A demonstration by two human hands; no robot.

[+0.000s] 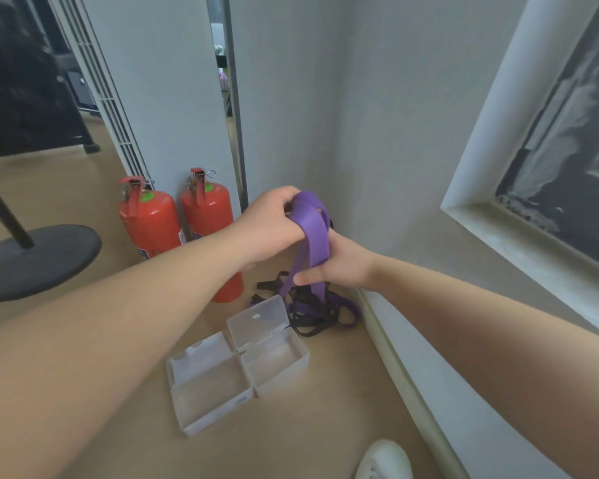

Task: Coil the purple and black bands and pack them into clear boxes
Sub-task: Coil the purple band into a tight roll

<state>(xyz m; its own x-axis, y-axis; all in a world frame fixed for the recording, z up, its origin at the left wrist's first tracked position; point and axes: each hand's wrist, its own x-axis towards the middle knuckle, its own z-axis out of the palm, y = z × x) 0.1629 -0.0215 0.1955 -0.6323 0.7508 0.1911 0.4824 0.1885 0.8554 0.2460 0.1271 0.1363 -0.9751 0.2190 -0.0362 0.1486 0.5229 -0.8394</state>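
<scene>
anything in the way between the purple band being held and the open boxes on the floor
Nothing visible. The clear boxes lie open, lids back, below the purple band; the loose pile of bands sits beyond them, not over them.

One wide-angle head-worn camera looks forward and down at the floor (343, 392) beside a wall (377, 133).

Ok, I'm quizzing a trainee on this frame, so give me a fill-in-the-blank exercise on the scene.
The left hand and right hand hold a ___ band.
The two clear boxes lie open and ___.
By the wall stand ___ red fire extinguishers.
Missing words: purple, empty, two.
</scene>
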